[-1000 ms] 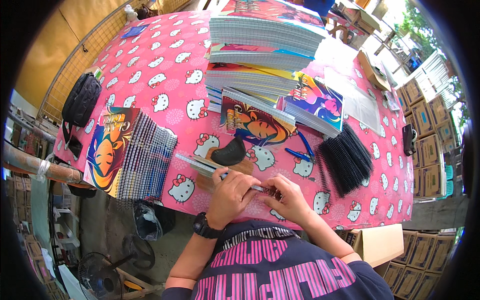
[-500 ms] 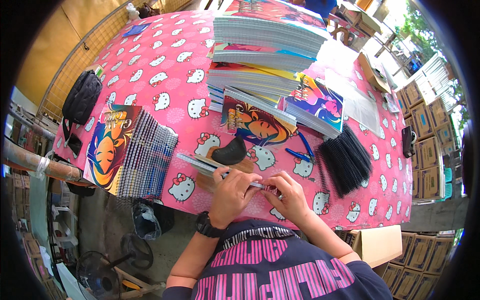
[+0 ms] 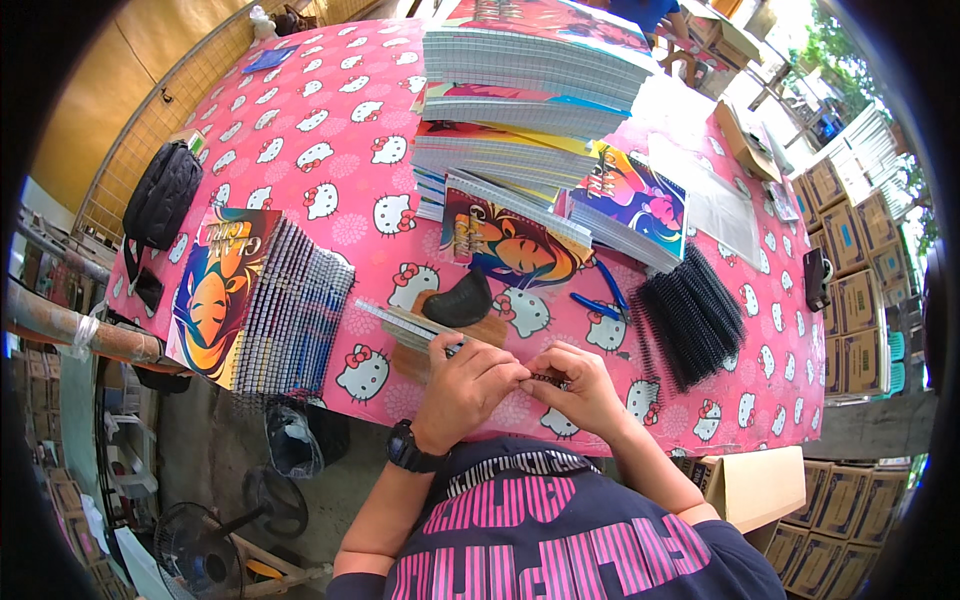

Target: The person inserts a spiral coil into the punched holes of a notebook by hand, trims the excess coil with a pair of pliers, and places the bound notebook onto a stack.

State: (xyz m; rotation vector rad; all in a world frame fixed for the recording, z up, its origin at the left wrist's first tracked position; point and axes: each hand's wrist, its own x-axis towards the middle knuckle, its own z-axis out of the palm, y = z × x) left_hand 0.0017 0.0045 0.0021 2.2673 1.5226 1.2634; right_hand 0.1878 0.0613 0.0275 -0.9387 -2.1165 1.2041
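My left hand (image 3: 468,388) is closed around a thin notebook (image 3: 402,325) held edge-up near the table's front edge, its far end sticking out to the left. My right hand (image 3: 580,392) is pinched at the notebook's right end, fingertips meeting those of the left. A short dark piece, seemingly coil binding, shows between the right fingers; most of the notebook is hidden. Just beyond my hands, a black curved object (image 3: 458,302) rests on a brown wooden board (image 3: 491,333). Blue-handled pliers (image 3: 602,305) lie to the right, beside a pile of black spiral coils (image 3: 690,320).
Tall stacks of notebooks (image 3: 530,65) stand at the far middle, with a colourful-covered notebook (image 3: 515,240) in front. Another stack of spiral-bound notebooks (image 3: 290,310) is at left, near a black bag (image 3: 165,195). A pink patterned cloth (image 3: 350,230) covers the table.
My fingertips have come together over the notebook's right end, covering the stretch of edge that showed between them. My right hand has shifted slightly right and down.
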